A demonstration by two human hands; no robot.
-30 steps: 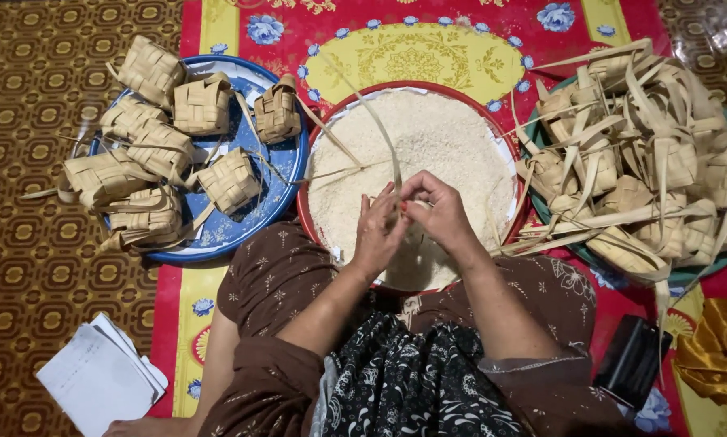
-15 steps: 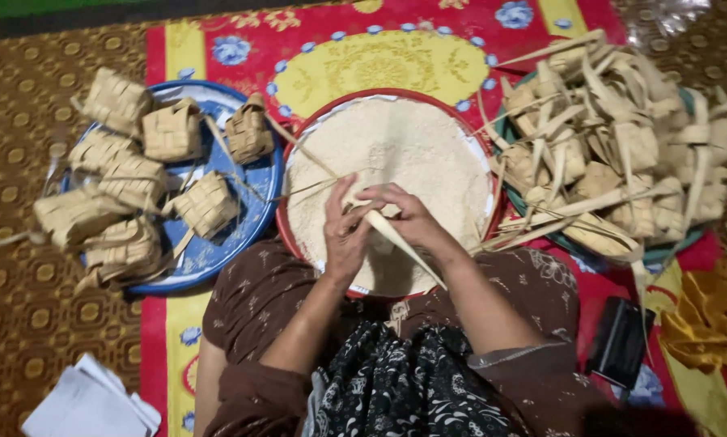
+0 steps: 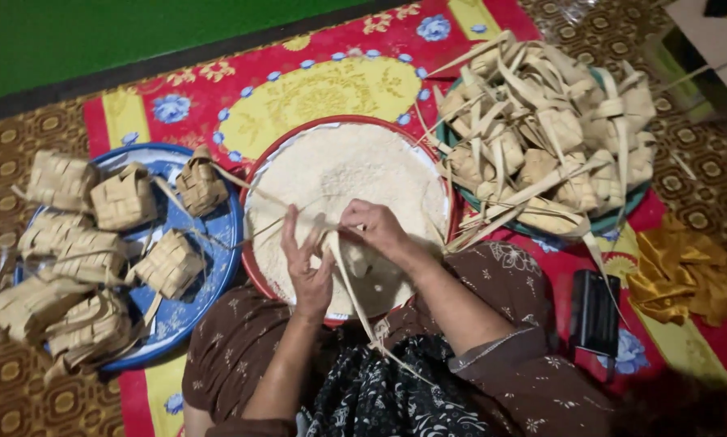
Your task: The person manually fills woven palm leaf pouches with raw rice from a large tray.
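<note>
Both hands work over a red-rimmed round tray (image 3: pixel 254 182) filled with white rice (image 3: pixel 343 174). My left hand (image 3: pixel 308 263) and my right hand (image 3: pixel 377 229) together hold a small woven palm-leaf pouch (image 3: pixel 337 241) just above the rice. A long loose leaf strip (image 3: pixel 355 303) trails from the pouch down toward my lap. My forearms come out of brown patterned sleeves (image 3: pixel 493 324).
A blue tray (image 3: pixel 218 235) on the left carries several woven leaf pouches (image 3: pixel 125 198). A green tray (image 3: pixel 622 206) on the right is heaped with several pouches with long strips (image 3: pixel 541 137). A red flowered mat (image 3: pixel 323 85), a dark flat case (image 3: pixel 595 311) and yellow cloth (image 3: pixel 687 275) lie around.
The view has shifted, so the trays sit lower and further right. Both hands stay over the rice, and the loose strip now hangs down toward my lap instead of pointing up.
</note>
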